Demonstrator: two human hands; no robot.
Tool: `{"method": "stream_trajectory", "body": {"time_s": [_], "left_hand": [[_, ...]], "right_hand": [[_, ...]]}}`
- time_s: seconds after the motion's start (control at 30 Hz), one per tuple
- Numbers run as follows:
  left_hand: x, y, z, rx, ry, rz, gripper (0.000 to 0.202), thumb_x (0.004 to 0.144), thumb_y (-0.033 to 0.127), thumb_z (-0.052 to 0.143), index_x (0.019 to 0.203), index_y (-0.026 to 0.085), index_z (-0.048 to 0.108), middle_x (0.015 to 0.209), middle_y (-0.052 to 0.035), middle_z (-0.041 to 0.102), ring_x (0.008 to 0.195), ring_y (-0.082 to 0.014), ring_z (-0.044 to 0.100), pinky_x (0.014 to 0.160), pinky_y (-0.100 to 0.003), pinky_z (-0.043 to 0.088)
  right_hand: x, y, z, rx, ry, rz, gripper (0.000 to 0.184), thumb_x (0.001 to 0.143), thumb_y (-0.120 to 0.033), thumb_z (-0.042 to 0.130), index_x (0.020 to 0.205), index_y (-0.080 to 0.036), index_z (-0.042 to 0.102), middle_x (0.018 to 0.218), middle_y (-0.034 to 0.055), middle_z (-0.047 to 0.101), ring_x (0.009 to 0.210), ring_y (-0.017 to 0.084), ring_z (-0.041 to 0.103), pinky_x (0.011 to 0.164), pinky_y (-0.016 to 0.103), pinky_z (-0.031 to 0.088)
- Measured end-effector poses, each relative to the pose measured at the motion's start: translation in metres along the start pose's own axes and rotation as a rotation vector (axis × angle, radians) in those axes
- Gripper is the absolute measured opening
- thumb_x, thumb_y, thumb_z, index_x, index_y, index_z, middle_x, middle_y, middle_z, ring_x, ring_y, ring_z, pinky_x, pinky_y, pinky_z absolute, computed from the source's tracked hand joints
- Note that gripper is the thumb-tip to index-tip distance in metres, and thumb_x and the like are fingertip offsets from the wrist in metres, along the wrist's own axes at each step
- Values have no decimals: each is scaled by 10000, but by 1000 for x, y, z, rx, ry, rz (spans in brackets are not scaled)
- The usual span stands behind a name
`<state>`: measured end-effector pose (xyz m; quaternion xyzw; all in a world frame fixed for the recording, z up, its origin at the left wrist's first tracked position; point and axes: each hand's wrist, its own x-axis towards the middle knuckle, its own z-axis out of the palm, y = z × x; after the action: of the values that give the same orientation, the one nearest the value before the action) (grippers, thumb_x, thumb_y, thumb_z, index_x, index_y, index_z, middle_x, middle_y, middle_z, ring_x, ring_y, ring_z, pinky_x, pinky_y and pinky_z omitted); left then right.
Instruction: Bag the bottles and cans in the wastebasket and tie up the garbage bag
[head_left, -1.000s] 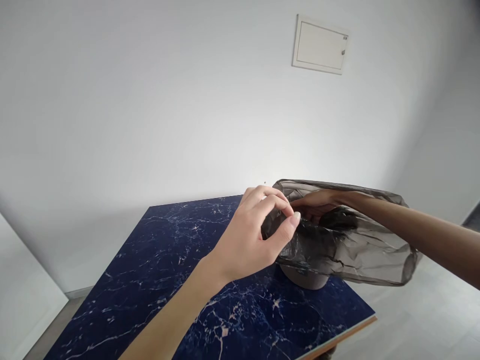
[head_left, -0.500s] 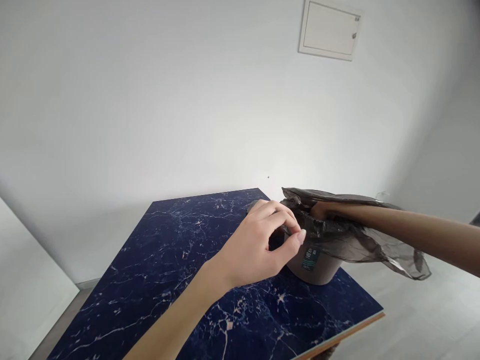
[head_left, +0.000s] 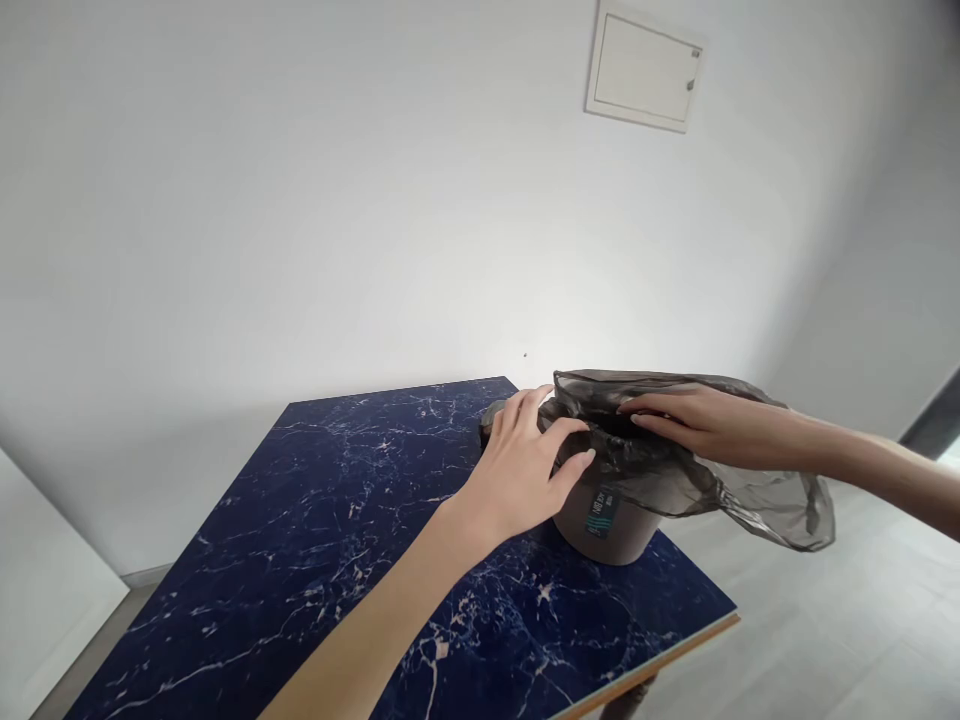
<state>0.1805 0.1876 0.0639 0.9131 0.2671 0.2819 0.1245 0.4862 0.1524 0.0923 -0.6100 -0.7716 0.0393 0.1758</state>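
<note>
A small grey-brown bin (head_left: 611,525) with a dark label stands near the far right corner of a blue marble table (head_left: 337,520). A thin, see-through grey plastic bag (head_left: 757,495) is draped over its mouth and hangs off to the right. My left hand (head_left: 529,470) is at the bin's left rim, fingers and thumb curled around the bag's edge. My right hand (head_left: 701,420) reaches in from the right and lies flat on top of the bag over the bin's opening, fingers stretched out.
The table's right edge (head_left: 660,660) runs just in front of the bin, with pale floor (head_left: 862,640) beyond it. A white wall stands behind, with a small white panel door (head_left: 643,70) high up. A white board (head_left: 45,590) leans at the left.
My right hand has come out of the bag and now lies flat on top. The bag has settled lower over the bin. My left hand has slid from a pinch to the rim.
</note>
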Motion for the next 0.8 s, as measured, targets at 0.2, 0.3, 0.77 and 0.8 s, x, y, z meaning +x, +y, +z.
{"method": "stream_trajectory", "body": {"time_s": [0.2,0.3,0.77,0.8], "left_hand": [[38,-20,15,-193,-4,-174,592,1122,629,382,1384,156,620,1435,-228,675,1416,-407,580,1190,-581,468],[57,-31,23,-272,49,-224,502,1142,525,409,1366,140,641,1396,-216,702,1348,-366,639,1155,-496,504],[97,-91,72,-764,-141,-644,397,1053,386,717,1385,175,658,1378,-122,685,1156,-275,719,968,-489,632],[94,-93,74,-790,-172,-668,400,1053,384,718,1389,176,656,1381,-123,683,1158,-275,718,968,-490,632]], "right_hand": [[-12,23,7,181,249,241,554,1010,-708,534,1294,-282,747,1230,127,806,1129,387,754,975,526,593],[8,44,6,454,290,336,474,1015,-653,564,1227,-258,719,1285,125,785,1158,323,755,917,408,621],[67,132,35,590,130,545,495,937,-615,752,946,-130,853,851,180,818,716,300,771,659,400,639],[62,134,41,574,182,522,454,930,-588,774,945,-140,847,864,167,826,720,288,775,665,395,645]]}}
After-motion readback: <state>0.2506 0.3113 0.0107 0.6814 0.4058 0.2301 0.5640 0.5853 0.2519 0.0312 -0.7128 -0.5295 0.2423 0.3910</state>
